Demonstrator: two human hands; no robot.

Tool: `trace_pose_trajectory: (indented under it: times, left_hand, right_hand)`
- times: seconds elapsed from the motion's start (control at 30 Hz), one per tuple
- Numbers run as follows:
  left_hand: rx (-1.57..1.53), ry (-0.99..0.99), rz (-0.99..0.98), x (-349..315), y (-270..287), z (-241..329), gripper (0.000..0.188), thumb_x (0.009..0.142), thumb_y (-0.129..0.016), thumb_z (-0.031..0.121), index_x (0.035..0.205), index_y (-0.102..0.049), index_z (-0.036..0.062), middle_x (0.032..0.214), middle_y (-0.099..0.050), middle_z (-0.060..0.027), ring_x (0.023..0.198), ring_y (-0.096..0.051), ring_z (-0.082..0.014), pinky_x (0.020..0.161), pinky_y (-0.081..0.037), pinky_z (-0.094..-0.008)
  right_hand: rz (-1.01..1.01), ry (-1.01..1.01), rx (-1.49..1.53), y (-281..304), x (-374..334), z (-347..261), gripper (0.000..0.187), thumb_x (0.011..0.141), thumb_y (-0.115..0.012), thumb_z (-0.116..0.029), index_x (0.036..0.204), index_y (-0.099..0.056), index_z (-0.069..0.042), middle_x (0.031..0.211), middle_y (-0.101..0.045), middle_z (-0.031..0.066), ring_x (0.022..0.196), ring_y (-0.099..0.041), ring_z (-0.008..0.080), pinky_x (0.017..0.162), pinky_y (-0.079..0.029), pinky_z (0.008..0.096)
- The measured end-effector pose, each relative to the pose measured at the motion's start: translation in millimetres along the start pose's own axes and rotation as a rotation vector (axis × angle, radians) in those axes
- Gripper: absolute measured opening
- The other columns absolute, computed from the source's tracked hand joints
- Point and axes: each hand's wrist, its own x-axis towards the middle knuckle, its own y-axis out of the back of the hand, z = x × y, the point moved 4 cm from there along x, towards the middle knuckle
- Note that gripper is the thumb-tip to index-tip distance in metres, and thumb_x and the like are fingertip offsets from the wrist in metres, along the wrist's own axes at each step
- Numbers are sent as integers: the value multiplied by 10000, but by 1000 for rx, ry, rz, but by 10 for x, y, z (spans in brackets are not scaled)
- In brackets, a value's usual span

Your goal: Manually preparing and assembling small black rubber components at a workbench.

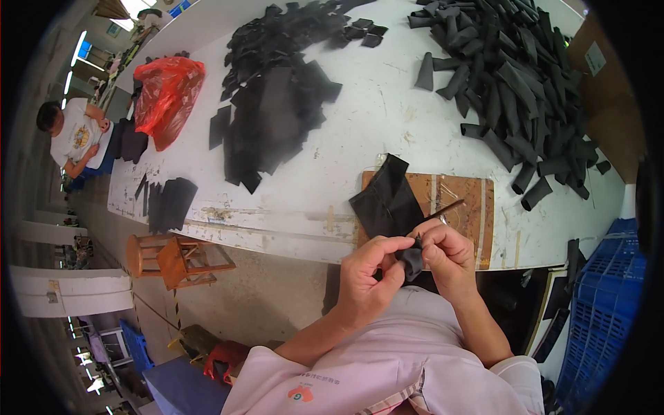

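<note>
Both my hands, left hand [366,273] and right hand [446,256], pinch the black fabric piece [413,259], mid-fold; next needs tighter rolling

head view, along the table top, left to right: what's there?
Red plastic bag → heap of flat black pieces → wooden board at the near edge, with a flat black piece lying on it → pile of rolled black tubes → blue crate off the table's right end.
</note>
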Motion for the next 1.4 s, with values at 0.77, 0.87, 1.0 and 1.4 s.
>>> trace_pose_trajectory:
  times: [0.77, 0.87, 1.0, 1.4]
  left_hand:
    - [-1514, 630, -282, 742, -315, -220, 211, 865, -368, 41, 1017, -509, 4, 809, -605, -134, 301, -295, -31, 279, -211, -166]
    - [-1740, 544, -238, 714, -303, 106, 225, 889, -344, 59, 1021, -495, -43, 827, -594, -146, 304, -307, -28, 277, -199, -156]
    - [-1427, 586, -41, 720, -180, -385, 185, 861, -423, 33, 1020, -506, -11, 786, -582, -122, 320, -298, -30, 289, -202, -159]
    - [14, -416, -76, 692, -199, 216, 114, 818, -553, 51, 900, -555, -28, 947, -581, -126, 841, -527, -149, 777, -415, -259]
  right_hand:
    - [5, -340, -12, 332, 482, -292, 239, 840, -558, -242, 695, -539, -53, 585, -421, -41, 514, -335, 37, 459, -274, 176]
    - [-72, -256, -217, 102, 564, -556, 256, 837, -563, -255, 677, -530, -57, 579, -407, -42, 513, -333, 44, 457, -279, 182]
    - [-82, -415, -64, 395, 547, -118, 278, 834, -567, -274, 666, -524, -56, 589, -411, -40, 526, -350, 54, 461, -297, 194]
    - [85, 458, -863, 233, 407, -700, 276, 765, -611, -271, 714, -518, -17, 641, -482, 53, 593, -484, 167, 513, -395, 268]
